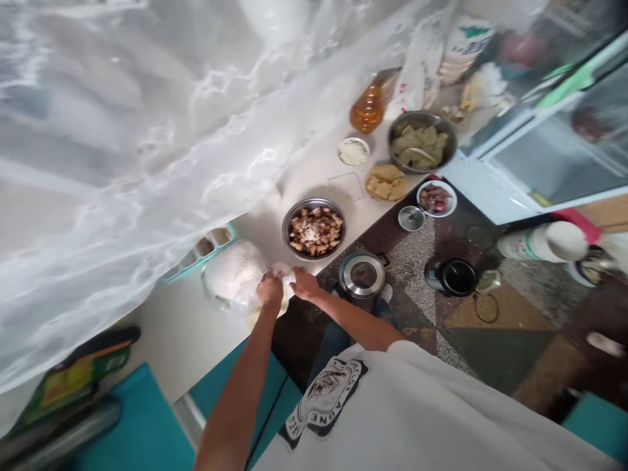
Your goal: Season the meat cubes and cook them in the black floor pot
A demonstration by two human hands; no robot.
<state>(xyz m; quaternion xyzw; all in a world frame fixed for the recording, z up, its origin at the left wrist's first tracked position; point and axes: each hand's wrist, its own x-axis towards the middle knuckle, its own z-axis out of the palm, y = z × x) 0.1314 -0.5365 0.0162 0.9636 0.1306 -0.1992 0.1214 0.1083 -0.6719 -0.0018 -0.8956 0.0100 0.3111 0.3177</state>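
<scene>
gripping crinkly plastic bag [235,278], perhaps flour, both hands [287,286]

My one head camera looks steeply down from above, tilted sideways, over the desk [186,327] edge and floor [490,340].

Both hands, the left hand [269,289] and right hand [304,283], meet on a bag [235,275] at the bench [196,327] edge. A steel bowl [314,229] sits just beyond, an oil bottle [367,108] farther back; a lidded pot [362,276] stands on the floor [466,340] beside the bench

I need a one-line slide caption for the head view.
Both hands, left hand and right hand, grip a white bag beside a steel bowl.
</scene>
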